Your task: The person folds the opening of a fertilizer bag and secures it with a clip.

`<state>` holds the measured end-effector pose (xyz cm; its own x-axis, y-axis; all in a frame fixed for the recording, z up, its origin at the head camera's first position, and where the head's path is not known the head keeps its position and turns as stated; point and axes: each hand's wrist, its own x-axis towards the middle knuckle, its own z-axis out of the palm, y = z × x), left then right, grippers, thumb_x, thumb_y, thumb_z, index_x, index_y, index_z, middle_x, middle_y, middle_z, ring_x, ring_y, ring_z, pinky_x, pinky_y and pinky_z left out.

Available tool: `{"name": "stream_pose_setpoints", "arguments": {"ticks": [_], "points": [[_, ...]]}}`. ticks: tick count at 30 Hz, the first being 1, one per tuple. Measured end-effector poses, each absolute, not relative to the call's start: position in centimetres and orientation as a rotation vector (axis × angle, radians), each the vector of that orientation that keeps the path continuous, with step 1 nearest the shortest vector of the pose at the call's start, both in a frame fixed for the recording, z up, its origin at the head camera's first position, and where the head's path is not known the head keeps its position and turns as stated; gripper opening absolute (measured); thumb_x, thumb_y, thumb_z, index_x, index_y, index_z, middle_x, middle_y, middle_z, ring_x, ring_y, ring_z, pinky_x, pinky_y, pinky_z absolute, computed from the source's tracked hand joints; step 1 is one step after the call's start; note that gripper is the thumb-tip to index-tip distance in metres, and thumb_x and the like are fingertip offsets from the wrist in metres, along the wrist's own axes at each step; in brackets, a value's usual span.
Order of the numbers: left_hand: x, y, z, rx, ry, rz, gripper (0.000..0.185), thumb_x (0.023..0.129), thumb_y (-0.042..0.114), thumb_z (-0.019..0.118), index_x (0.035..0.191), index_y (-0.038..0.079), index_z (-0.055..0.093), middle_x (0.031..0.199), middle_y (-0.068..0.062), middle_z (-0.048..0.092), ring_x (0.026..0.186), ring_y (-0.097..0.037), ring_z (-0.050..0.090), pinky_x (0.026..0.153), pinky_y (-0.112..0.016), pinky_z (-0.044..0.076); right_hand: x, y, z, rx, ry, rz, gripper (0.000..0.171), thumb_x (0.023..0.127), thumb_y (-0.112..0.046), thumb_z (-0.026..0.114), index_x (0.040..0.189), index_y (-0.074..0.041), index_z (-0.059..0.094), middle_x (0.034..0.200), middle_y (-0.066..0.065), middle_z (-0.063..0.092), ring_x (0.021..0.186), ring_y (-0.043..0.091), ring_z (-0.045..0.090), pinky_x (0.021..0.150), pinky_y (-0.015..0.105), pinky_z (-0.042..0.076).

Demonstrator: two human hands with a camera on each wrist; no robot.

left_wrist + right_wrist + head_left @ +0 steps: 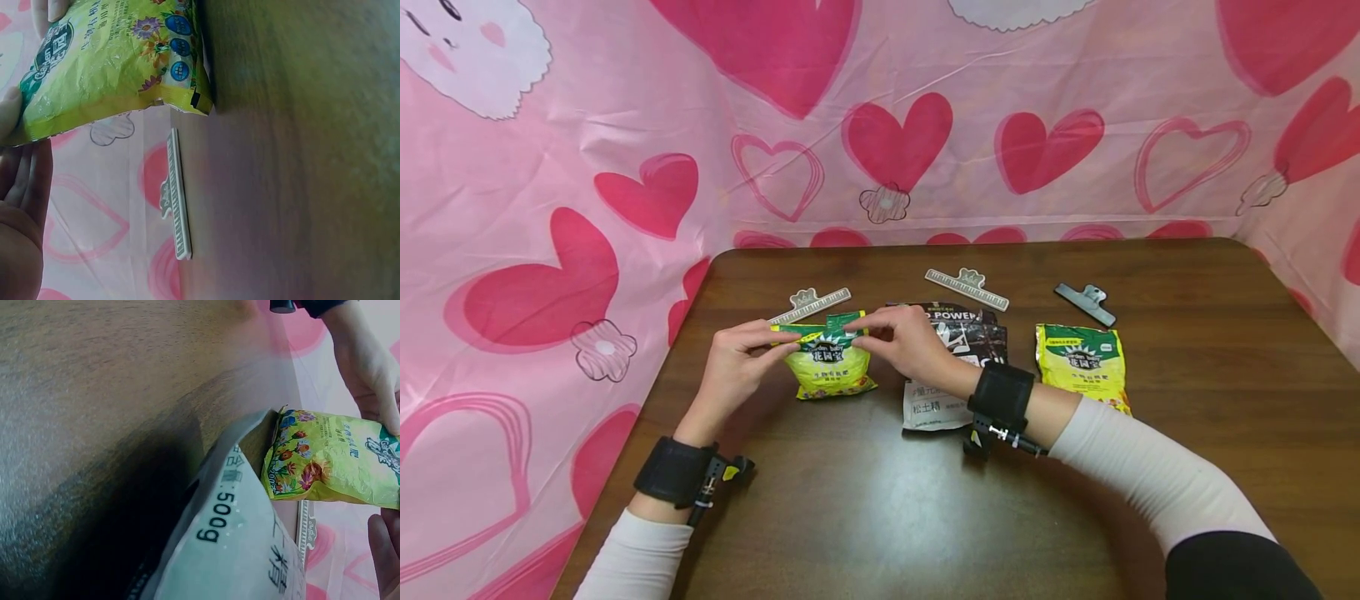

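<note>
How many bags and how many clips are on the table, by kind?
Yellow-green bags: 2, one pinched at its top by the left hand and right hand, one lying at the right
Black and white bag: 1
Beige toothed clips: 2
Grey metal clip: 1
Total: 6

A small yellow-green bag [831,367] stands near the left middle of the brown table, its bottom edge resting on the wood and its top raised. It is glossy plastic, plump and full, with a dark green band and white lettering near the top and printed flowers lower down. Its green top edge is folded over and pinched at both ends.
</note>
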<state>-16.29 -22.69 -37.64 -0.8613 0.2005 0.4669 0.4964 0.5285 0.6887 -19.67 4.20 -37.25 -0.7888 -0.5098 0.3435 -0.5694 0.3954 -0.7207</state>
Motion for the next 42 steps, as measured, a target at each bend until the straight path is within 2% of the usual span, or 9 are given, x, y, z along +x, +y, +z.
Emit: {"name": "stream_pose_setpoints", "arguments": {"ticks": [4,9,11,16,20,23,30,35,42], "points": [[-16.3,-22.6,-37.7,-0.578,-2.426,-1.241,0.022,0.077,0.005,0.082,0.099,0.009,0.08,0.087,-0.005,0.071,0.077,-0.005,0.055,0.065,-0.01,0.048,-19.5,4.1,-37.2,0.995,-2.586,1.29,0.02,0.092,-0.02,0.071,0.11,-0.015,0.077,0.091,0.0,0.073,0.072,0.008,0.054,0.065,0.02,0.043],[-16.5,-22.5,-38.0,-0.641,-2.341,-1.22,0.021,0.073,-0.004,0.082,0.092,0.004,0.08,0.103,-0.011,0.069,0.096,-0.01,0.06,0.078,-0.006,0.046,-19.4,4.0,-37.4,0.997,-2.585,1.242,0.019,0.093,-0.02,0.069,0.109,-0.014,0.077,0.088,0.0,0.074,0.071,0.007,0.055,0.065,0.02,0.044],[-16.6,-22.5,-38.1,-0.668,-2.319,-1.219,0.019,0.074,-0.005,0.082,0.09,0.005,0.08,0.104,-0.01,0.069,0.098,-0.01,0.061,0.08,-0.007,0.046,-19.4,4.0,-37.5,1.005,-2.577,1.222,0.018,0.094,-0.02,0.069,0.108,-0.014,0.077,0.087,0.0,0.074,0.07,0.006,0.056,0.066,0.02,0.045],[-16.6,-22.7,-38.0,-0.643,-2.363,-1.216,0.014,0.078,0.004,0.081,0.092,0.008,0.08,0.091,-0.002,0.073,0.09,0.0,0.062,0.078,-0.01,0.048,-19.4,3.9,-37.4,1.067,-2.561,1.079,0.016,0.096,-0.022,0.066,0.105,-0.015,0.077,0.095,-0.001,0.077,0.076,0.006,0.066,0.073,0.024,0.051],[-16.5,-22.7,-38.0,-0.626,-2.382,-1.208,0.013,0.079,0.006,0.081,0.092,0.005,0.08,0.086,-0.002,0.074,0.086,0.002,0.062,0.076,-0.01,0.048,-19.4,3.9,-37.2,1.124,-2.544,0.936,0.017,0.098,-0.022,0.062,0.102,-0.014,0.076,0.097,-0.002,0.077,0.087,0.01,0.072,0.084,0.03,0.055],[-16.6,-22.7,-38.0,-0.633,-2.377,-1.198,0.013,0.079,0.006,0.081,0.092,0.005,0.08,0.083,-0.002,0.074,0.082,0.002,0.062,0.072,-0.01,0.047,-19.5,3.9,-37.0,1.168,-2.543,0.832,0.018,0.099,-0.023,0.06,0.101,-0.014,0.075,0.094,-0.003,0.077,0.087,0.01,0.071,0.086,0.032,0.054],[-16.8,-22.8,-37.9,-0.651,-2.367,-1.179,0.015,0.078,0.007,0.082,0.092,0.01,0.081,0.075,0.0,0.071,0.069,-0.001,0.056,0.06,-0.013,0.042,-19.7,4.0,-36.0,1.276,-2.553,0.713,0.017,0.1,-0.02,0.06,0.095,-0.012,0.074,0.085,-0.003,0.075,0.073,0.008,0.066,0.074,0.028,0.055],[-16.8,-22.9,-37.9,-0.693,-2.359,-1.171,0.015,0.076,0.005,0.083,0.091,0.008,0.081,0.071,0.001,0.07,0.063,-0.002,0.05,0.055,-0.015,0.039,-19.9,4.0,-35.8,1.31,-2.575,0.655,0.017,0.1,-0.021,0.058,0.094,-0.012,0.072,0.082,-0.004,0.073,0.068,0.006,0.06,0.069,0.027,0.052],[-16.6,-23.1,-37.7,-0.72,-2.386,-1.157,0.015,0.077,0.007,0.083,0.091,0.01,0.081,0.075,0.0,0.073,0.065,-0.001,0.054,0.055,-0.014,0.044,-19.8,4.1,-35.6,1.306,-2.583,0.551,0.017,0.1,-0.025,0.06,0.091,-0.018,0.073,0.079,-0.006,0.071,0.071,0.008,0.063,0.074,0.033,0.054]]}}
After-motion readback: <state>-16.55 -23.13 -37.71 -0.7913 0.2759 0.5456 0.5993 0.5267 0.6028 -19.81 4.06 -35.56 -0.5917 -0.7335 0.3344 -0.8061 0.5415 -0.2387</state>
